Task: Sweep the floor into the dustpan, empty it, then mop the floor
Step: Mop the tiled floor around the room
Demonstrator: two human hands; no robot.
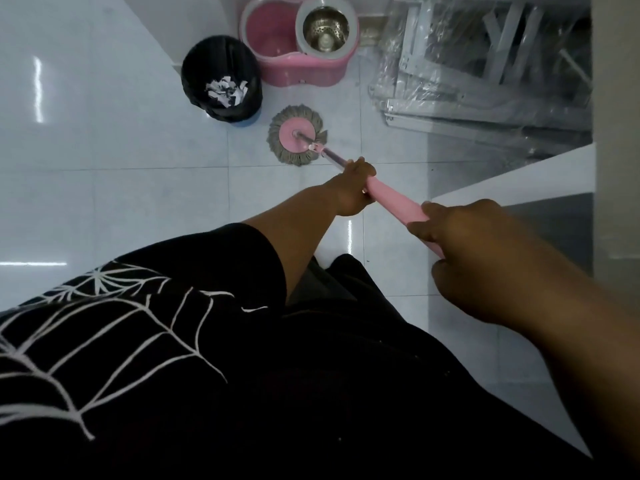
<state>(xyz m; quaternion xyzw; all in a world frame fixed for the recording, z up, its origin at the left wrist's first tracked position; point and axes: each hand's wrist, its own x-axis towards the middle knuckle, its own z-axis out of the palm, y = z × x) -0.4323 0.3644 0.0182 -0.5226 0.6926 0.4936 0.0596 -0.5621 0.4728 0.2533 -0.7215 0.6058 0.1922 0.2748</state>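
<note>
- Pink plastic covers the grip of the long-handled spin mop (394, 199), and both of your hands are on it.
- Your left hand (353, 190) is wrapped round the lower end of the pink grip, right where the bare metal shaft begins, with the fingers curled over the top.
- Your right hand (460, 237) holds the upper end of the same grip, closer to your body, with fingers and thumb curled round it.
- The round mop head (296, 140), a pink disc ringed with grey strands, lies flat on the glossy white tiled floor (104, 188). The handle slants up from it toward you.
- The mop head sits near the pink plastic spin bucket (273, 43) but apart from it, on the side nearer to you.
- The bucket's right half holds a perforated steel spinner basket (325, 27) set in a white collar. Its left half is an open pink well.
- A round bin lined with a black bag (221, 77) stands just left of the bucket, with white and grey paper scraps (227, 91) lying inside it.
- To the right of the bucket, white frame pieces wrapped in clear plastic (485, 64) lie on the floor.
- A white ledge (512, 174) juts in from the right, just beyond your right hand.
- Your black garment with a white spider-web print (104, 341) fills the lower left of the view.
</note>
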